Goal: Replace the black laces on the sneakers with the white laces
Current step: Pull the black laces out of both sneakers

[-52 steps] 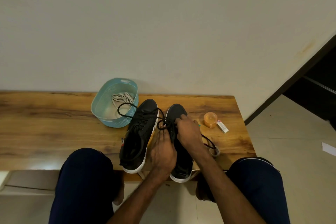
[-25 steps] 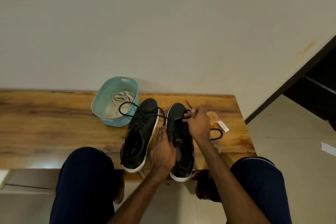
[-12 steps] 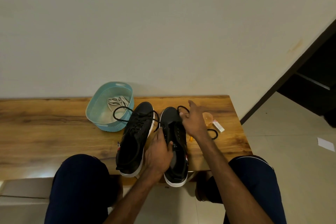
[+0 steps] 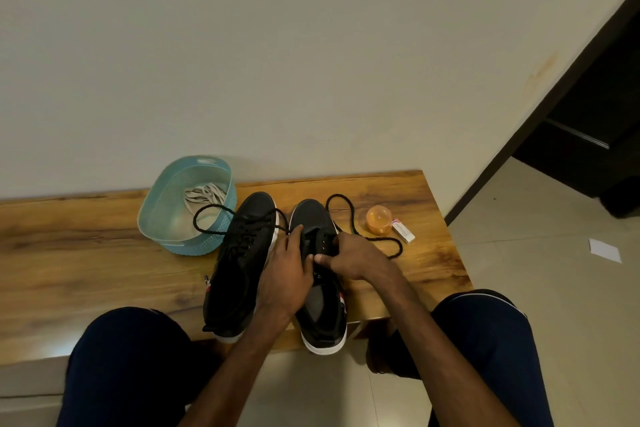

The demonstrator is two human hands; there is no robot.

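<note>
Two black sneakers stand side by side on a wooden bench (image 4: 86, 253), toes toward the wall. The left sneaker (image 4: 242, 263) is still laced in black, and one loop of its lace hangs over the basket rim. My left hand (image 4: 284, 274) grips the left side of the right sneaker (image 4: 322, 308). My right hand (image 4: 349, 253) pinches that shoe's black lace (image 4: 349, 215) at the eyelets. The freed length of this lace curls over the bench to the right. White laces (image 4: 204, 196) lie in a light blue basket (image 4: 152, 222).
A small orange round container (image 4: 379, 218) and a small white box (image 4: 403, 234) sit at the bench's right end. My knees are at the front edge. The wall runs close behind the bench, with tiled floor and a dark doorway to the right.
My right hand pulled the black lace out and up toward the toe, then came back down to the eyelets. More loose lace now lies on the bench at the right. The left hand stayed on the shoe.
</note>
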